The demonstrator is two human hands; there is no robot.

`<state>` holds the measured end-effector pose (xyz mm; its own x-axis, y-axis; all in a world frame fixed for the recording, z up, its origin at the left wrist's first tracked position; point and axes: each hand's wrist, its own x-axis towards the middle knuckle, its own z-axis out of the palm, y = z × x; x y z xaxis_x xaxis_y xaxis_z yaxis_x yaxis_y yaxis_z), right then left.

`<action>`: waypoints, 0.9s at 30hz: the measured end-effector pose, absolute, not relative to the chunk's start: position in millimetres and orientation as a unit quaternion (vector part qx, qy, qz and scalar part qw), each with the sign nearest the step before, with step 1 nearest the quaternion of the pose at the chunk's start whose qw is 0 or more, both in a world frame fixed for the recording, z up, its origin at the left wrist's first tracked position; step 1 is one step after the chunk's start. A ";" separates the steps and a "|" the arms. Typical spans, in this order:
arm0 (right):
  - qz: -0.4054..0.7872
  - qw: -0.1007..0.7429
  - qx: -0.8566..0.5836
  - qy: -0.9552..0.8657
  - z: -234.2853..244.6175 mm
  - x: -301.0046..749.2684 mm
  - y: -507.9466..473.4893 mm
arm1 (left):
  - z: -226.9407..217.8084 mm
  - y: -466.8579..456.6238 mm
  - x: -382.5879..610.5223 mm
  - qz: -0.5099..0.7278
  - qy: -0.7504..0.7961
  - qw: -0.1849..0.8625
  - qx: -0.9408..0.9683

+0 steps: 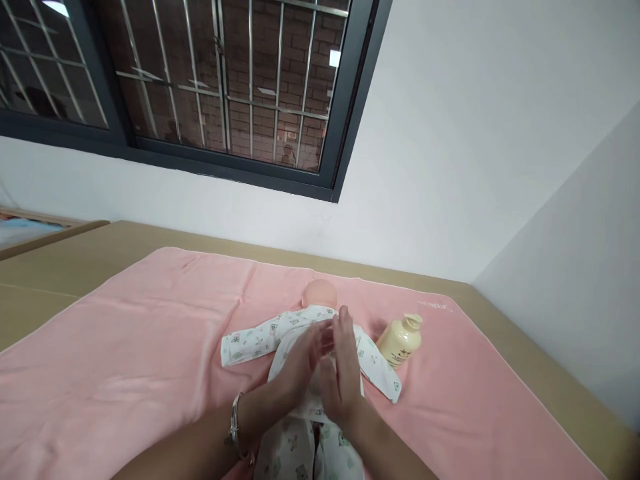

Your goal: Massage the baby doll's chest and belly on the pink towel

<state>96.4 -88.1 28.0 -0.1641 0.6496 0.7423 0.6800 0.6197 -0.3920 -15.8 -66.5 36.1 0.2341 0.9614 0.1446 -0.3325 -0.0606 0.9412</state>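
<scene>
A baby doll lies on its back, its bald head [320,293] at the far end, dressed in white printed clothes [255,343] with both sleeves spread. Over its chest my left hand [303,360] and my right hand [343,373] face each other palm to palm, close together. The right fingers point up, stretched straight. Motion slightly blurs the left fingers, which look extended against the other palm. I see nothing held in either hand. Beside the doll's sleeve on the right, a pale yellow pump bottle [400,340] stands tilted in view.
Under the doll a pink blanket [165,320] covers most of a wooden surface [120,243]. A white wall [430,167] rises behind it, with a dark-framed barred window [225,87] at the upper left. A silver bracelet [235,420] circles my left wrist.
</scene>
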 end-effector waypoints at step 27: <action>-0.032 0.203 -0.541 -0.815 15.9 93.2 -64.9 | 23.9 -23.6 -40.2 0.652 0.349 0.527 0.419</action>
<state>93.2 -64.9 15.9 -0.3311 0.8698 0.3657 0.8956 0.4117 -0.1685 -40.2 -23.6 23.9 -0.0933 0.9797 0.1777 -0.3943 -0.2002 0.8969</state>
